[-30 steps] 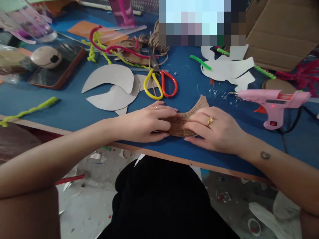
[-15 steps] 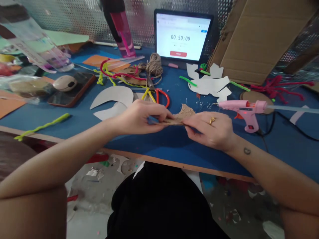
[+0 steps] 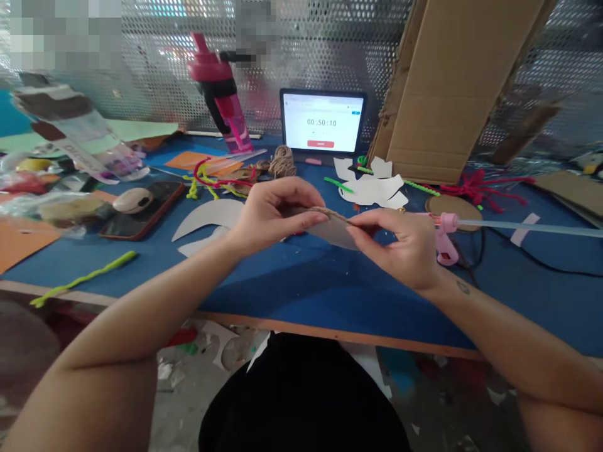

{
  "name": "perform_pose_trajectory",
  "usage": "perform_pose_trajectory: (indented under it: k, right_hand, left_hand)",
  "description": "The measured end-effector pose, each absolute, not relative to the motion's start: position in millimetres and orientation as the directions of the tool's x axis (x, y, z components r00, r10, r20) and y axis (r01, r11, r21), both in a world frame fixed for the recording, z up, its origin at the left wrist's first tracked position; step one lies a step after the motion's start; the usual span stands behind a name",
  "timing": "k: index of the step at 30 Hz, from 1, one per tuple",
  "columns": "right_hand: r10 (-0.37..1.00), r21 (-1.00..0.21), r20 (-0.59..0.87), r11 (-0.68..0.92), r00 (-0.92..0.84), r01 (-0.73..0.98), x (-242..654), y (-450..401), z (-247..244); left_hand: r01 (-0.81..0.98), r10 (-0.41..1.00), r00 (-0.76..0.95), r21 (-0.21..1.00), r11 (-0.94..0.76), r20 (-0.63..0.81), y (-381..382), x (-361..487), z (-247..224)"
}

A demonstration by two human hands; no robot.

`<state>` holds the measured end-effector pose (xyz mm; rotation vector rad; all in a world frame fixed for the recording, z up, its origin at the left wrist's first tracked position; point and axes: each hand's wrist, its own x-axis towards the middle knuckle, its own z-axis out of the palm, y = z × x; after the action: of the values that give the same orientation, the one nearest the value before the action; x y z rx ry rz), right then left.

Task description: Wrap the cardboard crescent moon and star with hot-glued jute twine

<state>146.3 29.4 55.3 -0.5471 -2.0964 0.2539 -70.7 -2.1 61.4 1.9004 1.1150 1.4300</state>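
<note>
Twine-edged card (image 3: 333,232) runs left to right (dipping rightward) between both hands (image 3: 271,213) (image 3: 405,248).

A perforated metal wall (image 3: 325,53) backs the blue table (image 3: 287,295); scraps (image 3: 221,342) litter the grey floor (image 3: 181,417).

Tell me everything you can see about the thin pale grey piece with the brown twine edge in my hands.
The thin pale grey piece with a brown twine edge looks like card, its smooth, flat face turned toward the camera. Fibrous twine runs along its upper edge, which slopes down toward the right. The left hand and right hand pinch it between thumbs and fingers, raised above the blue tabletop. The fingers hide both ends, and its other face is out of sight.
</note>
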Motion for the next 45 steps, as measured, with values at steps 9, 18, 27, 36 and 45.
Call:
perform_pose_trajectory:
  k: [9, 18, 27, 36, 45]
  right_hand:
    - [0.222, -0.039, 0.774, 0.951, -0.593, 0.306, 150.9, 27.6, 59.6]
    - [-0.161, 0.484, 0.704, 0.821, -0.692, 0.302, 160.1, 22.6, 69.9]
    - [-0.37, 0.643, 0.696, 0.704, -0.616, 0.304, 149.4, 52.1, 57.2]
    - [-0.07, 0.392, 0.806, 0.807, -0.588, 0.442, 140.1, 72.6, 47.7]
    - [0.792, -0.912, 0.336, 0.408, -0.509, 0.033, 100.7, 61.1, 15.8]
  left_hand:
    - [0.417, 0.729, 0.188, 0.618, -0.666, 0.659, -14.1, -71.5, 59.5]
    - [0.341, 0.794, 0.223, 0.717, -0.608, 0.566, -23.7, -89.7, 55.5]
    - [0.117, 0.94, 0.334, 0.987, -0.112, 0.067, 13.8, -94.6, 33.9]
    - [0.171, 0.897, 0.437, 0.974, -0.15, 0.061, 25.0, -91.2, 46.2]
    - [0.261, 0.915, -0.028, 0.887, -0.381, 0.402, 30.8, -96.8, 31.5]
